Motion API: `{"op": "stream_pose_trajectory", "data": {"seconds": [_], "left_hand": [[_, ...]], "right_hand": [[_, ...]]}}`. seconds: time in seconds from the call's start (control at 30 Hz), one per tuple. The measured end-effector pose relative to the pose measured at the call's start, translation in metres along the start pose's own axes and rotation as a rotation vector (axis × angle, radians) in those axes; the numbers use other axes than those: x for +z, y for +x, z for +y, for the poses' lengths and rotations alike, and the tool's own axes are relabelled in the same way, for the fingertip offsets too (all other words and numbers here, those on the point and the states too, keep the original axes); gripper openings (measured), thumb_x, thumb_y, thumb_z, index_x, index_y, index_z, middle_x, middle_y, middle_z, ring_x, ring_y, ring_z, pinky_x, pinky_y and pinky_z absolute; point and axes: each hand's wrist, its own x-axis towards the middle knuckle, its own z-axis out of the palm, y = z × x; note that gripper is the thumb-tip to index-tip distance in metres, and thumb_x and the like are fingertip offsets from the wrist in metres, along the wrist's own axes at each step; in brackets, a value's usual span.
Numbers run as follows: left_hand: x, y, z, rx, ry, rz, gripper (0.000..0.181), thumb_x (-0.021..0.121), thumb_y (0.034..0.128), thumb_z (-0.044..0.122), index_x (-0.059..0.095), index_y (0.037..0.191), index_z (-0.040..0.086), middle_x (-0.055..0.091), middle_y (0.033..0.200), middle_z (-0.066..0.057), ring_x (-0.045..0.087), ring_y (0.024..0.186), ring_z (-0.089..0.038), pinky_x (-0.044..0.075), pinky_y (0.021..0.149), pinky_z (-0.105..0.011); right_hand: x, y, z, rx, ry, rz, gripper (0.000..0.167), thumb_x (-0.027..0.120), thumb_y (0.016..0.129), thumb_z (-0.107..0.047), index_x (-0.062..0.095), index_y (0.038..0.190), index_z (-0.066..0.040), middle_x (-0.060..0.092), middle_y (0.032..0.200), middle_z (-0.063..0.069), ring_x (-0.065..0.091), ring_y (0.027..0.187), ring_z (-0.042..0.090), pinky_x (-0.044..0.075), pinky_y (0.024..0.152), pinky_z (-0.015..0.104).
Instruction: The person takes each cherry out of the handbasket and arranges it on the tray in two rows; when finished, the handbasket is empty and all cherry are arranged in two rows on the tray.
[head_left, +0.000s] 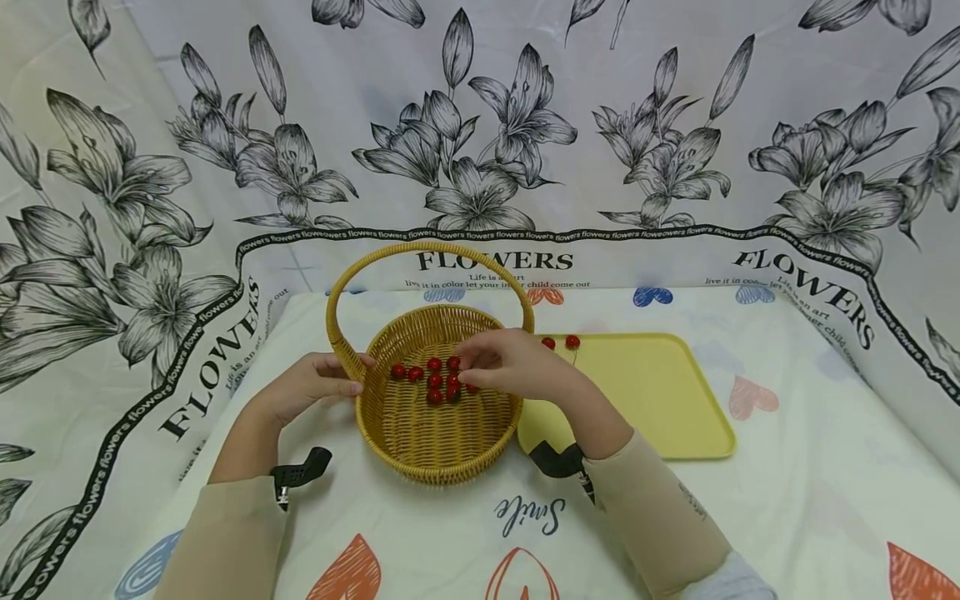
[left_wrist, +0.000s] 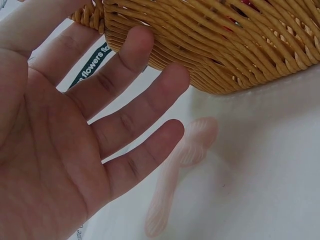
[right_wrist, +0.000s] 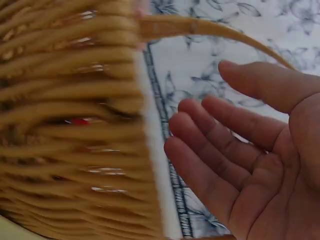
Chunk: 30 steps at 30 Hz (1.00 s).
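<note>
A round wicker basket (head_left: 420, 442) with a tall arched handle stands on the cloth. My left hand (head_left: 307, 387) pinches it at the left foot of the handle between thumb and index finger; in the left wrist view its other fingers (left_wrist: 137, 120) spread loosely below the rim. Several red cherries (head_left: 435, 381) lie grouped on the basket's floor. Over the basket's right part hovers my right hand (head_left: 513, 364), fingers relaxed and parted from the thumb, with nothing seen between them in the right wrist view. It covers part of the rim and perhaps some cherries.
A yellow tray (head_left: 637, 400) lies right of the basket, partly behind my right forearm. Two cherries (head_left: 573, 342) with stems sit by its far left edge. A flower-printed curtain (head_left: 480, 125) rises behind the patterned cloth (head_left: 810, 467).
</note>
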Motion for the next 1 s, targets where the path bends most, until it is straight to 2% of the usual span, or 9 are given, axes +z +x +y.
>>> {"op": "stream_pose_trajectory", "data": {"seconds": [0.1,0.23,0.43,0.53,0.67,0.8,0.9,1.0], "left_hand": [[0.000,0.000,0.000,0.003,-0.002,0.003,0.042,0.075,0.0925,0.007,0.065,0.131,-0.005,0.070,0.125,-0.016,0.064,0.116,-0.017,0.045,0.098,-0.024],[0.001,-0.001,0.000,-0.008,-0.002,0.000,0.042,0.075,0.0924,0.009,0.065,0.132,-0.004,0.070,0.126,-0.016,0.063,0.117,-0.017,0.043,0.099,-0.023],[0.001,-0.001,-0.001,0.004,-0.001,-0.001,0.043,0.075,0.0928,0.009,0.064,0.132,-0.005,0.070,0.127,-0.016,0.063,0.118,-0.017,0.044,0.099,-0.024],[0.001,0.000,-0.001,0.009,-0.003,0.002,0.044,0.075,0.0928,0.009,0.063,0.132,-0.006,0.070,0.126,-0.017,0.063,0.117,-0.016,0.045,0.098,-0.023],[0.001,0.001,0.001,0.004,0.000,0.001,0.045,0.075,0.0928,0.011,0.063,0.133,-0.007,0.070,0.125,-0.017,0.063,0.117,-0.016,0.044,0.099,-0.024],[0.002,0.001,0.001,-0.006,0.008,0.003,0.044,0.075,0.0929,0.011,0.064,0.132,-0.005,0.070,0.125,-0.017,0.063,0.117,-0.017,0.044,0.099,-0.026],[0.002,0.001,0.001,-0.009,0.010,0.007,0.043,0.075,0.0928,0.011,0.065,0.132,-0.003,0.071,0.124,-0.016,0.063,0.117,-0.017,0.044,0.099,-0.026],[0.001,0.001,0.001,-0.009,0.008,0.012,0.043,0.076,0.0926,0.011,0.065,0.132,-0.003,0.071,0.124,-0.017,0.063,0.117,-0.017,0.044,0.099,-0.025]], "right_hand": [[0.013,0.010,0.006,0.007,-0.071,0.005,0.034,0.071,0.099,-0.023,0.068,0.131,-0.010,0.070,0.105,-0.004,0.064,0.098,0.010,0.054,0.086,0.028],[0.029,0.018,0.013,0.029,-0.150,0.008,0.038,0.068,0.100,-0.018,0.065,0.135,-0.002,0.071,0.114,0.005,0.065,0.101,0.015,0.054,0.086,0.031],[0.042,0.022,0.016,0.095,-0.286,0.028,0.039,0.066,0.099,-0.010,0.063,0.136,0.002,0.066,0.131,0.015,0.060,0.121,0.027,0.051,0.099,0.041],[0.047,0.023,0.016,0.112,-0.422,0.050,0.034,0.064,0.097,-0.006,0.067,0.129,0.002,0.069,0.122,0.013,0.063,0.113,0.025,0.051,0.096,0.040],[0.056,0.024,0.015,0.159,-0.629,0.052,0.019,0.064,0.095,-0.003,0.074,0.111,-0.003,0.070,0.102,0.008,0.065,0.092,0.021,0.054,0.081,0.036],[0.064,0.021,0.013,0.190,-0.790,0.038,0.010,0.067,0.096,-0.004,0.076,0.099,-0.006,0.070,0.096,0.008,0.067,0.086,0.022,0.057,0.072,0.036],[0.067,0.020,0.012,0.181,-0.857,0.053,0.010,0.068,0.097,-0.004,0.077,0.099,-0.007,0.072,0.097,0.008,0.068,0.088,0.023,0.058,0.073,0.037],[0.067,0.021,0.013,0.175,-0.869,0.067,0.009,0.068,0.097,-0.004,0.077,0.099,-0.007,0.073,0.097,0.008,0.069,0.089,0.023,0.058,0.075,0.036]]}}
